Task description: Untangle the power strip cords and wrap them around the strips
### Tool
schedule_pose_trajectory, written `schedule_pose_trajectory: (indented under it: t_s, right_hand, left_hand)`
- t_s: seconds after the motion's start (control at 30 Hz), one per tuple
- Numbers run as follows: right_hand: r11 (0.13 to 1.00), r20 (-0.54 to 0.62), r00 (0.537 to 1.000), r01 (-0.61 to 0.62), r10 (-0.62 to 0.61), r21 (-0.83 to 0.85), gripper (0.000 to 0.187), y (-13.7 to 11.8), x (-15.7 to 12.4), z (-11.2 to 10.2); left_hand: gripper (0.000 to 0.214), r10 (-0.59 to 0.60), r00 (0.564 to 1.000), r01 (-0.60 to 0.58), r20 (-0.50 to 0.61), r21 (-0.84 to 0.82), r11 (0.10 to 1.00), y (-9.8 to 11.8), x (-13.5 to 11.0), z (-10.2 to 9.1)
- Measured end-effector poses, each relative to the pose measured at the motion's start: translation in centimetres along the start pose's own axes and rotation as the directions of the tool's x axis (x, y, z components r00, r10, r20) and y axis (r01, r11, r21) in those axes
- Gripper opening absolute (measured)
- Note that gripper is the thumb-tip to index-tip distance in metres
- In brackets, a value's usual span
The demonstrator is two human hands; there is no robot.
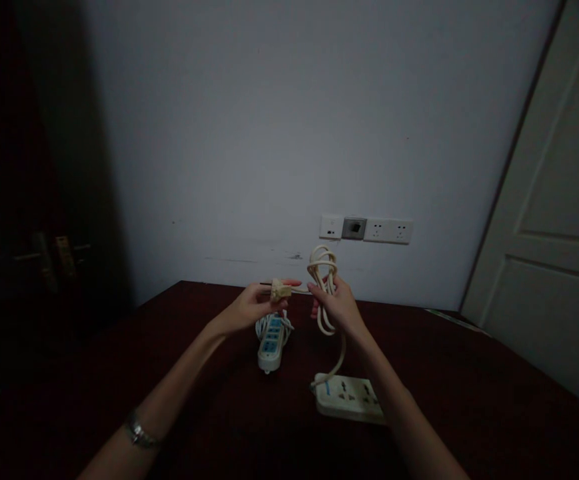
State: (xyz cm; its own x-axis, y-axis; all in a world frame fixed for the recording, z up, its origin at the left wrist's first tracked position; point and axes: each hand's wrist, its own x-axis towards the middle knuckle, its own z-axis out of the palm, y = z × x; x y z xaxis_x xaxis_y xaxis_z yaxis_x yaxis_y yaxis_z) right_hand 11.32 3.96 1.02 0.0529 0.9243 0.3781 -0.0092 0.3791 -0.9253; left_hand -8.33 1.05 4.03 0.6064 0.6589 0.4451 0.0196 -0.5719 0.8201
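Note:
My left hand (254, 306) is closed on a cream plug (280, 291) at the end of a power cord. A coiled bundle of that cord (323, 260) is gripped in my right hand (340, 303), its loops standing above and hanging below the fingers. From the bundle the cord runs down to a white power strip (346, 395) on the table, partly hidden behind my right forearm. Beyond and to the left lies a second power strip (271, 343) with blue socket faces, its own pale cord bunched around its far end.
The dark red table (209, 400) reaches back to a pale wall (249, 133). Wall sockets (388, 231) and a grey plate (354, 228) sit low on it. A white panelled door (544, 200) stands at the right; dark doors with handles (64, 257) are at the left.

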Motion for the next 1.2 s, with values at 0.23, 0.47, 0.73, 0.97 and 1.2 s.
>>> schedule_pose_trajectory:
  t_s: [0.23,0.47,0.73,0.97,1.2]
  right_hand:
    - [0.998,-0.003,1.0,-0.009,0.009,-0.065,0.032,-0.4,-0.4,0.3]
    - [0.997,0.001,1.0,-0.006,0.006,-0.081,0.033,-0.8,-0.9,0.6]
    - [0.996,0.06,0.996,-0.061,0.065,-0.066,0.035,-1.2,-1.4,1.7]
    - [0.986,0.032,0.999,-0.012,0.018,-0.163,0.031,-0.4,-1.4,2.0]
    - [0.934,-0.039,0.994,0.085,-0.105,-0.346,0.026,-0.5,-1.7,2.6]
  left_hand:
    - [0.035,0.096,0.995,-0.094,-0.036,0.045,0.995,-0.3,0.3,-0.9]
    - [0.036,0.121,0.993,-0.117,0.008,-0.214,0.97,-1.1,0.1,-1.1]
    - [0.043,0.091,0.918,-0.23,-0.385,-0.332,0.915,-0.5,0.8,-1.1]
    - [0.055,0.026,0.976,-0.149,-0.218,-0.574,0.805,-0.7,0.8,-0.1]
    - [0.053,-0.041,0.999,0.041,0.004,-0.222,0.974,-1.6,0.4,0.1]
